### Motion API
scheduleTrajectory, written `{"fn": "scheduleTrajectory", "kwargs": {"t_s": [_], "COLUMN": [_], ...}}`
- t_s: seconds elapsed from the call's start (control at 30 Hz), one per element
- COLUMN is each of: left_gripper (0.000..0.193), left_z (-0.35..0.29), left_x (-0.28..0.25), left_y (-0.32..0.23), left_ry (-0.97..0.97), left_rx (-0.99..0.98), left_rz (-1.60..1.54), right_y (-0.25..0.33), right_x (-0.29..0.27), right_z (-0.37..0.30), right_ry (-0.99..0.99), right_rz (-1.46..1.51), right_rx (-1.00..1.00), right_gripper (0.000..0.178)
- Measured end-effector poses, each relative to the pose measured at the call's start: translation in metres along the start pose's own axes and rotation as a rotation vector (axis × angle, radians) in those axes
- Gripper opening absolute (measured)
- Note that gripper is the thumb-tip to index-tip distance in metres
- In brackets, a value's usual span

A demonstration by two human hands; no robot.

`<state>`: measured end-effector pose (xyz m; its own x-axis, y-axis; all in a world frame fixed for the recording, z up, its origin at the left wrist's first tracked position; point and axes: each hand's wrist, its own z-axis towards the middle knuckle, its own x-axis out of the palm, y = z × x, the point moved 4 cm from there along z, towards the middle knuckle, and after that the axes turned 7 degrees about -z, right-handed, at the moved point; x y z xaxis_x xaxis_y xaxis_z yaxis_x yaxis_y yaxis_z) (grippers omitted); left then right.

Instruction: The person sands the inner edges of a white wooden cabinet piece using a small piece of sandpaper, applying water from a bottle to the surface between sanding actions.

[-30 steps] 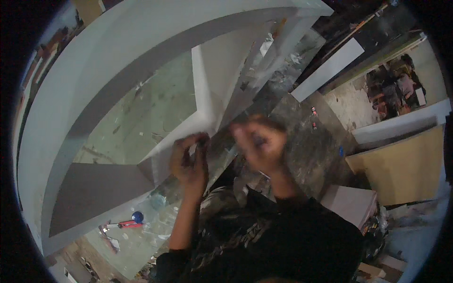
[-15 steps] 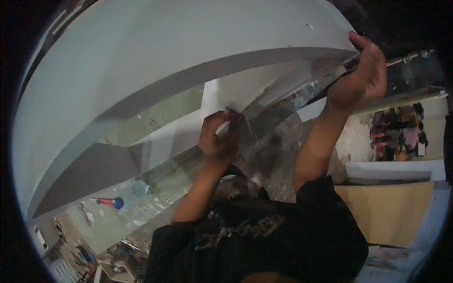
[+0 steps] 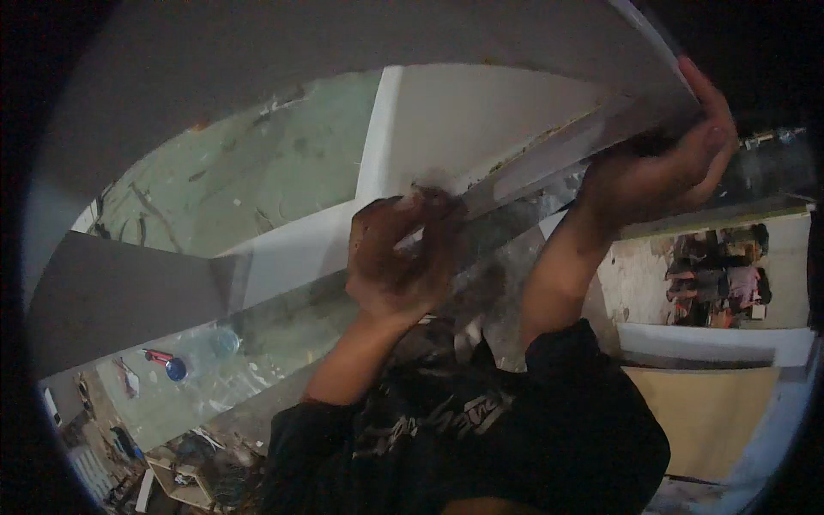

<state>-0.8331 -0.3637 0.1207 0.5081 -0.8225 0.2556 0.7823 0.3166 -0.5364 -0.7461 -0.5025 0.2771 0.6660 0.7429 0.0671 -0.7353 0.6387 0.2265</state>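
Note:
A large pale panel (image 3: 283,39) hangs tilted over the top of the view, its shaded underside toward me. My right hand (image 3: 661,167) is at the panel's right edge, fingers bent around that edge. Below the panel stands an open, box-like assembly of grey and white boards, with a dark grey board (image 3: 129,287) at left and a white strip (image 3: 300,236) along the near side. My left hand (image 3: 399,249) is closed, thumb and fingers curled together beside the near end of an inner board (image 3: 549,163). Blur and shade hide what, if anything, its fingertips hold.
A scuffed pale green surface (image 3: 223,180) lies under the boards. On its near part rest a small red-and-blue item (image 3: 167,364) and a clear round piece (image 3: 225,342). A wooden box (image 3: 180,481) stands among clutter at lower left. A cream board (image 3: 712,421) is at right.
The panel has tipped up, so its underside shows instead of its bright top face. My right hand has shifted a little right and down; my left hand stays near the inner board.

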Motion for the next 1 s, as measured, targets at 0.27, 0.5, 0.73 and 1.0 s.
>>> {"fn": "scheduleTrajectory", "kwargs": {"t_s": [0.27,0.5,0.73,1.0], "left_gripper": [0.069,0.061,0.050,0.054], "left_z": [0.031,0.005,0.021,-0.008], "left_x": [0.012,-0.003,0.005,-0.002], "left_y": [-0.004,0.009,0.007,0.026], "left_ry": [-0.019,0.206,0.165,0.082], "left_rx": [0.108,0.117,-0.012,0.023], "left_rz": [0.031,0.217,-0.004,0.083], "right_y": [-0.012,-0.016,-0.009,-0.017], "right_x": [0.013,0.014,0.008,0.020], "right_z": [-0.009,-0.009,-0.010,-0.011], "right_ry": [0.063,0.078,0.106,0.110], "right_rz": [0.072,0.077,-0.060,0.037], "right_rx": [-0.022,-0.143,-0.041,-0.018], "right_gripper": [0.050,0.056,0.066,0.066]}}
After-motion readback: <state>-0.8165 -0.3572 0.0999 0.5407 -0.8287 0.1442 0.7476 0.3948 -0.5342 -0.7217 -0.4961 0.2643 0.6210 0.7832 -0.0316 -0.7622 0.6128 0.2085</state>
